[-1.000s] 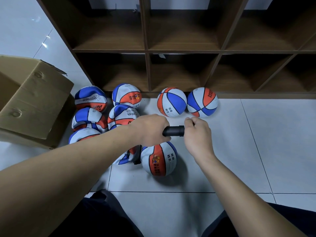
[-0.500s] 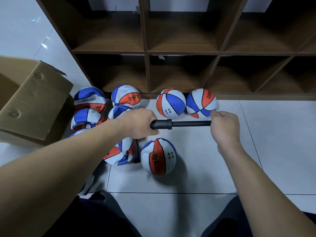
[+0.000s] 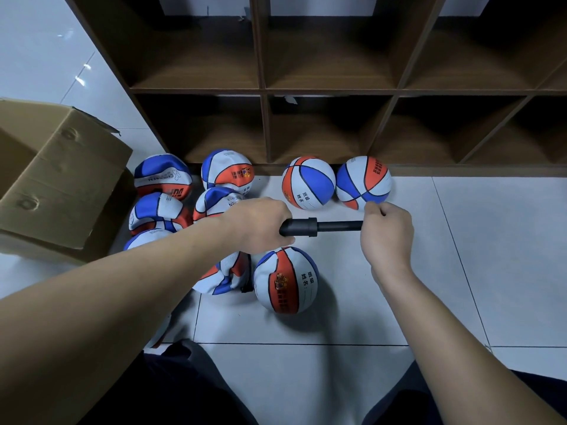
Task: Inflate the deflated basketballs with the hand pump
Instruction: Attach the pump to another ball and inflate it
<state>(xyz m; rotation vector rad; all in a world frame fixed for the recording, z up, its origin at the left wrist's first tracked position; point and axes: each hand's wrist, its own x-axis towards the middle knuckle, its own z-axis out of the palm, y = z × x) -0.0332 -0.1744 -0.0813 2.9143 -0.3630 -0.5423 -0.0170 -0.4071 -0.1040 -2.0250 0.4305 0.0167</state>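
- My left hand [image 3: 257, 227] is clenched around the black barrel of the pump [image 3: 319, 227], which lies level above the floor [image 3: 491, 256].
- My right hand [image 3: 387, 237] grasps the pump's handle end, with part of the thin rod showing between barrel and fist.
- Just under my left hand sits a limp, crumpled ball [image 3: 225, 276]; I cannot tell how the pump joins it.
- Beside that, a round ball [image 3: 285, 280] rests on the floor in front of me.
- Two more round balls [image 3: 308, 182] [image 3: 363, 182] sit side by side against the foot of the brown shelf [image 3: 264, 90].
- A cluster of sagging balls [image 3: 162, 179] lies to the left, between the shelf and an open cardboard box [image 3: 61, 185].
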